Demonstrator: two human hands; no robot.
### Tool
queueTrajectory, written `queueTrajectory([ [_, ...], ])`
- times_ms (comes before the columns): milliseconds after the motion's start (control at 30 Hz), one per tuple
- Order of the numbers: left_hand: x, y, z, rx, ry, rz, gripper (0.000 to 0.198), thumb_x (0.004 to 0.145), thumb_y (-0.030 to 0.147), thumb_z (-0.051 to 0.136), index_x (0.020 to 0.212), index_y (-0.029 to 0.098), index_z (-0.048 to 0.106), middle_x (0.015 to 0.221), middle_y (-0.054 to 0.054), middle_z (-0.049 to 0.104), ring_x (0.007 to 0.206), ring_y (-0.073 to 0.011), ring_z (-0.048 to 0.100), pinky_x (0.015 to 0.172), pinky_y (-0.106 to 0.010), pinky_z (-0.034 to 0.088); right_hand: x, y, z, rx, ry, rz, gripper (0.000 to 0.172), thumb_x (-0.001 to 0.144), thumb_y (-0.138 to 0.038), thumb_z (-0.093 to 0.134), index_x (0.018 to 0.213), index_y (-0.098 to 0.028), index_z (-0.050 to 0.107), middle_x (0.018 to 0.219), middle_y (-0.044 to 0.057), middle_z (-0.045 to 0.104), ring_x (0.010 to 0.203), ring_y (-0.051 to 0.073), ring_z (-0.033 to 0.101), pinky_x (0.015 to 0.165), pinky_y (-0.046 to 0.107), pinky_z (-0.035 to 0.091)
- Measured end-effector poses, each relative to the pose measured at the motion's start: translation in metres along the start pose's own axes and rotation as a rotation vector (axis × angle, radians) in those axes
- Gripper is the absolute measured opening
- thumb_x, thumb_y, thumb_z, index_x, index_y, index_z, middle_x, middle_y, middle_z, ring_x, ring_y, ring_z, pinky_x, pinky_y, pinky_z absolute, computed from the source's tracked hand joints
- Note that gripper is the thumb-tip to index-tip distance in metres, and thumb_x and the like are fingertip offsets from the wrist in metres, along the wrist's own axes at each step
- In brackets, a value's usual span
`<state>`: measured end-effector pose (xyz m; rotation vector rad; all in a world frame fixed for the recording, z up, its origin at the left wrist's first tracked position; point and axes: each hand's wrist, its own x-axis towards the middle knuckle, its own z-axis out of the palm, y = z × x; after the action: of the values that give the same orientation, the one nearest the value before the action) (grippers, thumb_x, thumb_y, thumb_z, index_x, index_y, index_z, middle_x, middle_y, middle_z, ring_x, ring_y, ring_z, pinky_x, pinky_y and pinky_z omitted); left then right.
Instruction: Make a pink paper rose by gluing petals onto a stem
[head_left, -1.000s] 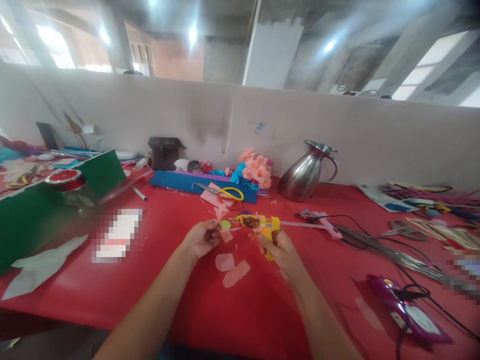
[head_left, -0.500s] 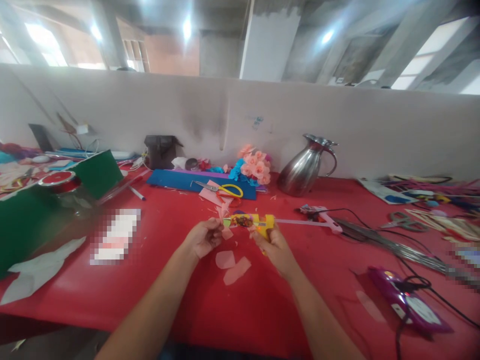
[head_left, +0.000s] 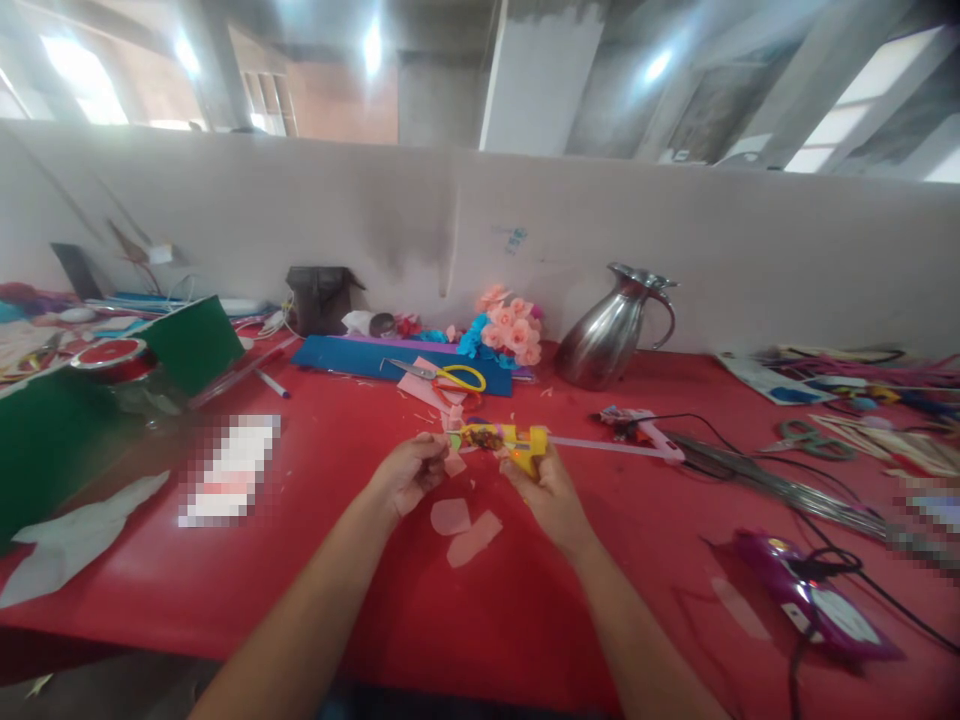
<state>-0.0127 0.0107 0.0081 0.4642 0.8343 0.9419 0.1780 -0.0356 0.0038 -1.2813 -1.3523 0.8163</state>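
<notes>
My right hand (head_left: pixel 551 490) is wrapped round the handle of a yellow glue gun (head_left: pixel 534 450). Its nozzle end points left, and a dark, stained patch marks the barrel. At the nozzle, my left hand (head_left: pixel 411 475) is closed in a pinch on a small piece of pink paper (head_left: pixel 454 416); its fingers cover part of the paper. Just beyond the hands, scissors (head_left: pixel 461 378) with yellow and orange handles rest on a pink paper sheet (head_left: pixel 418 386). Below the gun, two loose pink paper petals (head_left: pixel 474 540) lie on the red table (head_left: pixel 465 630).
Behind are a bunch of pink paper flowers (head_left: pixel 514 330), a blue sheet (head_left: pixel 345 360) and a steel jug (head_left: pixel 611 325). To the right lie a pink-framed tool (head_left: pixel 660 440), grey-handled scissors (head_left: pixel 814 440) and a purple box (head_left: pixel 814 600) with black cables. A lidded jar (head_left: pixel 112 360) stands left.
The pink paper in my left hand has shifted slightly, now sitting lower and more bunched beside the nozzle. My right hand and the glue gun have hardly moved.
</notes>
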Motion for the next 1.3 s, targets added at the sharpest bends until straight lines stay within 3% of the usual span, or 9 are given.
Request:
queueTrajectory([
  [267,0.000,-0.001,0.000,0.033,0.031,-0.004,0.013,0.064,0.018,0.068,0.068,0.014,0.056,0.057,0.003,0.049,0.044,-0.0032,0.035,0.041,-0.017,0.029,-0.003,-0.002,-0.001,-0.090,-0.002,-0.020,0.035,0.078,-0.042,0.058,0.104,-0.020,0.049,0.097,0.006,0.064,0.086,0.021,0.059,0.080,0.034,0.046],
  [567,0.000,0.001,-0.003,-0.049,-0.064,-0.044,0.011,0.068,0.017,0.066,0.071,0.012,0.056,0.059,0.003,0.048,0.043,-0.0025,0.034,0.041,-0.016,0.028,-0.006,-0.012,0.000,-0.011,-0.062,-0.019,0.032,0.079,-0.038,0.058,0.104,-0.021,0.049,0.103,0.007,0.064,0.095,0.023,0.059,0.084,0.038,0.046],
  [767,0.001,0.001,-0.004,-0.072,-0.058,-0.059,0.011,0.070,0.016,0.064,0.068,0.012,0.054,0.060,0.002,0.049,0.043,-0.0025,0.034,0.040,-0.016,0.029,-0.007,-0.011,-0.001,-0.108,0.028,-0.055,0.031,0.078,-0.039,0.059,0.102,-0.020,0.050,0.094,0.006,0.064,0.085,0.021,0.059,0.077,0.034,0.046],
  [900,0.002,0.001,-0.006,-0.080,-0.065,-0.065,0.011,0.070,0.015,0.064,0.070,0.012,0.054,0.061,0.001,0.050,0.043,-0.0023,0.034,0.040,-0.015,0.028,-0.008,-0.015,-0.001,-0.126,0.006,-0.068,0.027,0.080,-0.037,0.057,0.100,-0.021,0.048,0.089,0.004,0.062,0.078,0.019,0.058,0.071,0.032,0.046],
  [1033,0.003,0.001,-0.007,-0.082,-0.084,-0.064,0.011,0.071,0.016,0.064,0.070,0.012,0.054,0.061,0.001,0.049,0.043,-0.0025,0.034,0.040,-0.015,0.028,-0.009,-0.017,-0.001,-0.137,-0.052,-0.066,0.027,0.080,-0.036,0.056,0.100,-0.020,0.050,0.090,0.004,0.063,0.081,0.020,0.059,0.074,0.033,0.046],
  [1300,0.001,0.001,-0.004,-0.079,-0.076,-0.067,0.009,0.071,0.013,0.062,0.070,0.012,0.053,0.060,0.002,0.048,0.043,-0.0023,0.033,0.040,-0.015,0.028,-0.007,-0.012,-0.003,-0.142,-0.029,-0.068,0.029,0.079,-0.037,0.057,0.102,-0.020,0.052,0.093,0.006,0.065,0.084,0.022,0.060,0.076,0.034,0.046],
])
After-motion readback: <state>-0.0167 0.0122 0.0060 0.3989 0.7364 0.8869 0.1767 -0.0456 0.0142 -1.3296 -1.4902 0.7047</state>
